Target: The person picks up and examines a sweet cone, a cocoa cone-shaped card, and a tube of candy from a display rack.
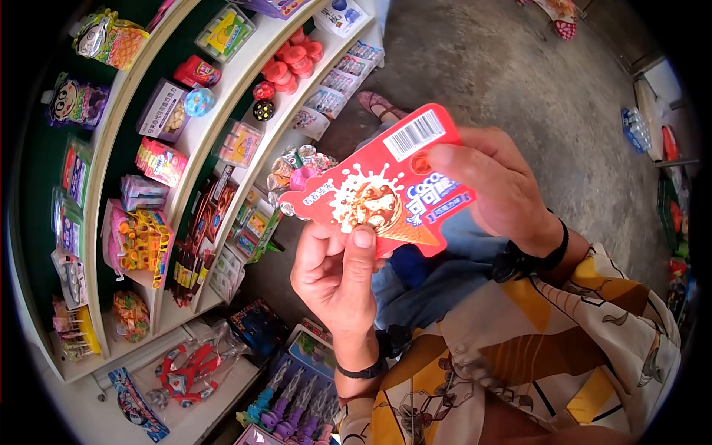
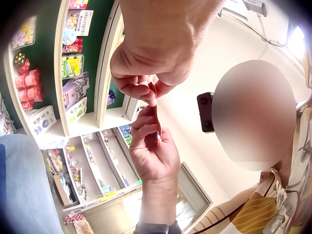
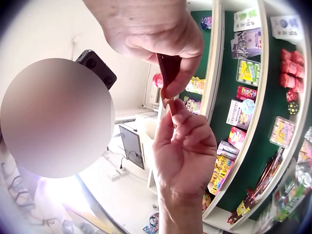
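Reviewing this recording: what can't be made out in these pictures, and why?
Back of the red package: turned away in the head view; too nearly edge-on to read in either wrist view.
Print under the right hand: covered by its thumb, head view.
Purple box: cut off by the top edge, head view.
Blue-and-clear pack: too small to read, head view.

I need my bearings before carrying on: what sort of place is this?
Most likely a shop selling sweets and toys. The shelves are lined with colourful packets, a red toy in clear wrapping lies below them, and the red pack being held bears a barcode.
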### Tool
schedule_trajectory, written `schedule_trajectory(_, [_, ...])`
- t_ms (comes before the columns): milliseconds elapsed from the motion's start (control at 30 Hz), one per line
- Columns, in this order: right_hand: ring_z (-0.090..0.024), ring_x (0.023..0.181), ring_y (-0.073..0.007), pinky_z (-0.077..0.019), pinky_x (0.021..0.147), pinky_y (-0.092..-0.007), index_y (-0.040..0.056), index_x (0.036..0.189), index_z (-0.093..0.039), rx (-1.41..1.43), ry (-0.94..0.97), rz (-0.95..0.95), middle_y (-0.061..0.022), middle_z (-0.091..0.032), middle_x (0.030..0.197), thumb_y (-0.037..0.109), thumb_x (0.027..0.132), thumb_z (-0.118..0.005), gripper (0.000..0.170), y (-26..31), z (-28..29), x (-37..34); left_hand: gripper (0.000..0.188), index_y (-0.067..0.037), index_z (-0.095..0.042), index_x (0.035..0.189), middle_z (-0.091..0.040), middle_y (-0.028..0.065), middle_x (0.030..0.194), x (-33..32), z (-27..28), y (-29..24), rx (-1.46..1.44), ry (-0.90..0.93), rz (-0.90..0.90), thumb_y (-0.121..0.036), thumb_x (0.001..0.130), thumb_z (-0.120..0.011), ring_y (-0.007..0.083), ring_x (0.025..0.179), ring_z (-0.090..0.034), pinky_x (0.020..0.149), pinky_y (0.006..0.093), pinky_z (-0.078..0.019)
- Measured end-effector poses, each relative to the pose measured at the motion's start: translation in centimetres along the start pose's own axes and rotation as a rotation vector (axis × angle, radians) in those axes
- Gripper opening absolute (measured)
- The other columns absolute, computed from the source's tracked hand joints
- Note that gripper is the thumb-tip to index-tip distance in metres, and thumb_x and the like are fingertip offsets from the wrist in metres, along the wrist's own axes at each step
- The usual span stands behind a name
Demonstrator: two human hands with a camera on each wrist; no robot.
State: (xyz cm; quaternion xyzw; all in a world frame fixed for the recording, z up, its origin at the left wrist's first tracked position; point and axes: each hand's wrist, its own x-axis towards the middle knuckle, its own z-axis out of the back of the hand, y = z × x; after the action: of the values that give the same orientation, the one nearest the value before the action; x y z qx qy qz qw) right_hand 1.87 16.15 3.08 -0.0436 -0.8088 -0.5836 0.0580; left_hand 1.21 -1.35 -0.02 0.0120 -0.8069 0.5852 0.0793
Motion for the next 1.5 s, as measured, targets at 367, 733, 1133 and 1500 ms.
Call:
schedule_trajectory(367, [-0.053,0.080,-0.0030,-0.0435,0.070,-0.0212,-0.0049,0.103,-0.064,-0.022,0.006,-0.026,-0.0006,-0.064,0.088,0.017,0.096,-0.050,0.026,-0.2,-0.5,0.1,0.014,0.000,-0.057,0.093,-0.062,0.0062,0.080,-0.1,0.4,-0.2,0.009,-0.021,0.018,-0.013,0.089,-0.062,0.0069,0.055,-0.050,0.046,0.0179,-0.0355])
schedule_trajectory(733, [-0.054,0.082,-0.0029,-0.0444,0.071,-0.0212,-0.0049,0.105,-0.063,0.001,-0.002,-0.098,-0.0009,-0.064,0.090,0.018,0.096,-0.051,0.028,-0.3,-1.0,0.2,0.016,0.000,-0.057,0.093,-0.063,0.0065,0.081,-0.2,0.8,-0.2,0.035,-0.066,0.021,-0.015,0.089,-0.062,0.0064,0.053,-0.049,0.046,0.0180,-0.0350])
schedule_trajectory(1133, [-0.052,0.077,-0.0019,-0.0432,0.067,-0.0209,-0.0050,0.102,-0.064,-0.017,-0.035,-0.054,0.0005,-0.063,0.085,0.018,0.096,-0.050,0.027,-0.1,-0.4,0.0,0.016,0.000,-0.056,0.092,-0.062,0.0070,0.081,0.0,0.1,0.0,0.042,-0.039,0.022,-0.015,0.090,-0.062,0.0065,0.053,-0.048,0.046,0.0179,-0.0347])
schedule_trajectory(1500, [-0.050,0.073,-0.0014,-0.0414,0.064,-0.0208,-0.0045,0.097,-0.064,-0.031,-0.045,-0.072,0.0021,-0.061,0.079,0.018,0.095,-0.051,0.026,-0.1,0.5,-0.1,0.015,0.000,-0.056,0.092,-0.062,0.0063,0.080,0.0,-0.6,0.2,0.046,-0.017,0.028,-0.014,0.090,-0.061,0.0064,0.054,-0.049,0.046,0.0175,-0.0348])
